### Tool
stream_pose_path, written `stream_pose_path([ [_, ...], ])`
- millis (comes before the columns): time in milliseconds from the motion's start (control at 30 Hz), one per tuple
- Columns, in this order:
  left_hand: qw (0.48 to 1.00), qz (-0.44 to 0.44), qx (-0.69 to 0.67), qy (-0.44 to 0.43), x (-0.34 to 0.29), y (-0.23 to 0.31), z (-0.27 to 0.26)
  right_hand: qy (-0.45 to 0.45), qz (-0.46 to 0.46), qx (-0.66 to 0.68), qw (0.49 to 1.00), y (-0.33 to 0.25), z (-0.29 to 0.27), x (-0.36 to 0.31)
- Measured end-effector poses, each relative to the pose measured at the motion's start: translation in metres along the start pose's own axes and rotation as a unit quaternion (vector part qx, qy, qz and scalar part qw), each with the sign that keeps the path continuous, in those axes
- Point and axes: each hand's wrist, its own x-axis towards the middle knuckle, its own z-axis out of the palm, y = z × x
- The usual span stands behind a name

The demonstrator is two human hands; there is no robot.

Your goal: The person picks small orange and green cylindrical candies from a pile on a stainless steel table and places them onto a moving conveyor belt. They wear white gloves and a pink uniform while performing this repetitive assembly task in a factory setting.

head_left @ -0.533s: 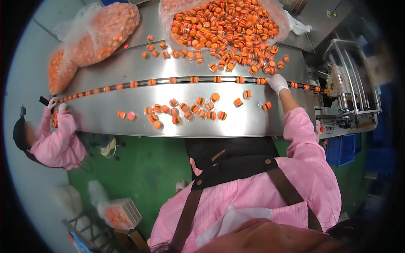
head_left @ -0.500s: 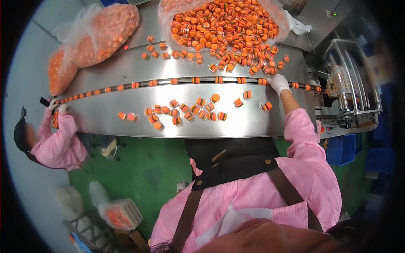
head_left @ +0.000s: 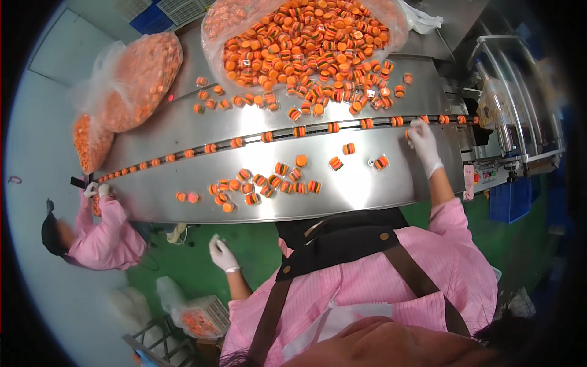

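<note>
My right hand (head_left: 423, 147), in a white glove, is over the steel table beside the conveyor track, its fingers closed at a burger-shaped candy (head_left: 408, 134). The candy, orange and partly hidden by the fingers, is just on the near side of the track. A row of wrapped burger-shaped candies (head_left: 333, 127) lies spaced along the narrow conveyor track (head_left: 284, 134). My left hand (head_left: 224, 255), also gloved, is in the air off the table's front edge. Its fingers are loosely apart and nothing shows in them.
Loose candies (head_left: 267, 185) are scattered on the near tabletop. A large open bag (head_left: 211, 46) spills more beyond the track; tied bags (head_left: 143, 79) stand far left. At right is a machine with clear covers (head_left: 510, 92). A co-worker in pink (head_left: 110, 238) stands at the left end.
My right hand has drawn back from the track, now toward its right end. My left hand has come into view. The view has shifted, and the candies in the track have moved right.
</note>
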Motion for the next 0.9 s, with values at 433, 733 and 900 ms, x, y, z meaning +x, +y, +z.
stream_pose_path([
  [433,0.874,0.284,0.083,-0.384,0.081,0.262,0.244,-0.045,-0.076,0.043,0.995,0.047,0.018,-0.05],
  [733,0.857,0.321,0.259,-0.309,0.107,0.271,0.309,-0.061,-0.106,0.022,0.992,0.06,0.016,-0.049],
  [900,0.828,0.251,0.25,-0.434,0.123,0.27,0.308,-0.049,-0.108,-0.025,0.993,0.059,0.017,-0.052],
])
